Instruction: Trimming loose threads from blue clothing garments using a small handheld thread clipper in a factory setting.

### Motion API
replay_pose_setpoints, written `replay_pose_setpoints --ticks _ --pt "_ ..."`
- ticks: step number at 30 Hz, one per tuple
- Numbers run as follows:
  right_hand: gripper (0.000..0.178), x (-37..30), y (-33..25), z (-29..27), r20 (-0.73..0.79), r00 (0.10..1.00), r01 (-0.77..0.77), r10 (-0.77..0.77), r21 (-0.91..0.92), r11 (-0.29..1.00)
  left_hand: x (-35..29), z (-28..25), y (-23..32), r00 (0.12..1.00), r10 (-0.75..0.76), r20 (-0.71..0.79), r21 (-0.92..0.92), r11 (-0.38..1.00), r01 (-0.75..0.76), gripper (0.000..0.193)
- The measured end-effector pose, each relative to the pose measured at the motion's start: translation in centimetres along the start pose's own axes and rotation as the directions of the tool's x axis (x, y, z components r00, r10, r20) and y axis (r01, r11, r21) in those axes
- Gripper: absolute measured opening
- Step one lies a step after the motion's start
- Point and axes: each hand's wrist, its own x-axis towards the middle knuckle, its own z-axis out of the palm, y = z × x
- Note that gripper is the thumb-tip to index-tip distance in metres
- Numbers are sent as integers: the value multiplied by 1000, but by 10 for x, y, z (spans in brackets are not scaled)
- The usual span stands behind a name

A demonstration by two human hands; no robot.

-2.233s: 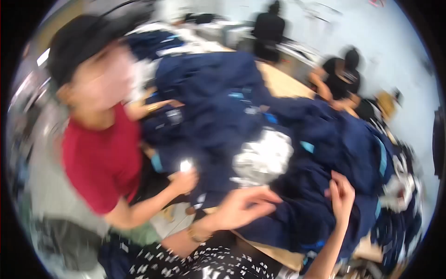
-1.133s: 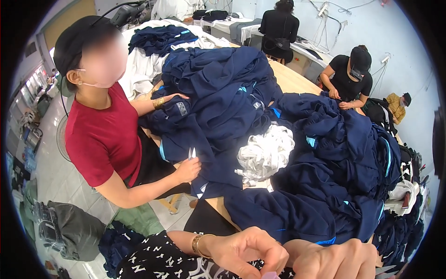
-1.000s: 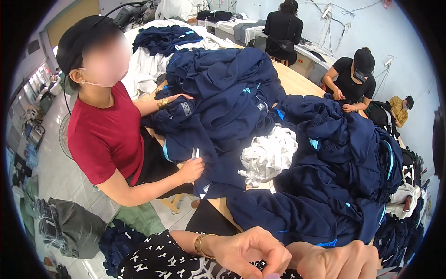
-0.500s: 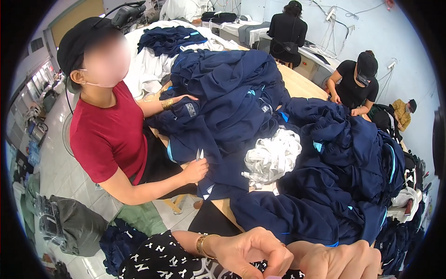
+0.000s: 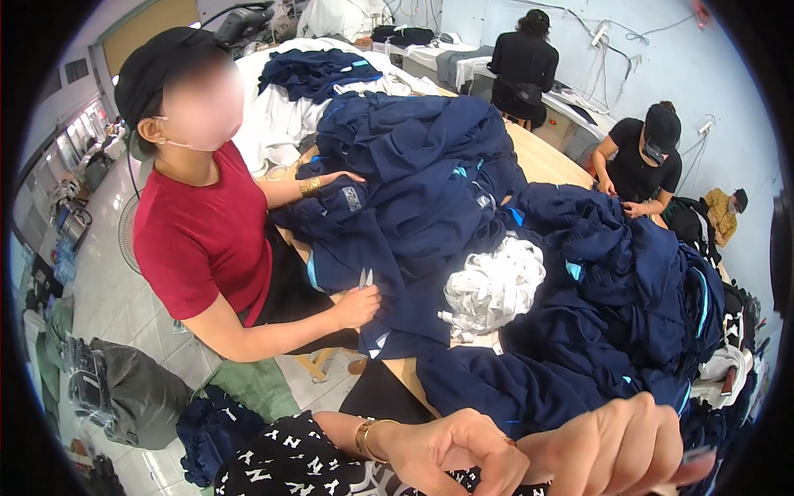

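Observation:
My left hand, with a gold bracelet at its wrist, is curled at the lower edge, fingers bent inward. My right hand is closed into a loose fist close beside it, knuckles up. Anything between their fingers is hidden. A small pale shape shows by the right hand's outer side, too blurred to name. Beyond both hands, dark navy garments with light blue trim lie heaped on a wooden table. A tangled pile of white tape or strips sits among them.
At the left, a co-worker in a red shirt holds small snips over navy cloth. Other people in black work farther back. A grey sack and more navy cloth are on the tiled floor, lower left.
My right hand has risen and turned, and its outer side now reaches farther right. My left hand stays almost in place. The whole view has shifted slightly.

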Motion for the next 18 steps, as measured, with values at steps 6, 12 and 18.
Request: replay_pose_setpoints --ticks 6,12,18 --pt "43 -41 -36 -12 -431 836 249 -340 -254 935 9 11 21 952 271 142 -33 963 -269 12" --pt "38 -61 -80 -24 -353 663 377 -660 -604 702 11 -11 14 760 575 303 -119 814 -568 12" --pt "35 -68 -90 -25 -383 599 395 -703 -623 675 21 5 19 659 724 201 -203 689 -695 13"
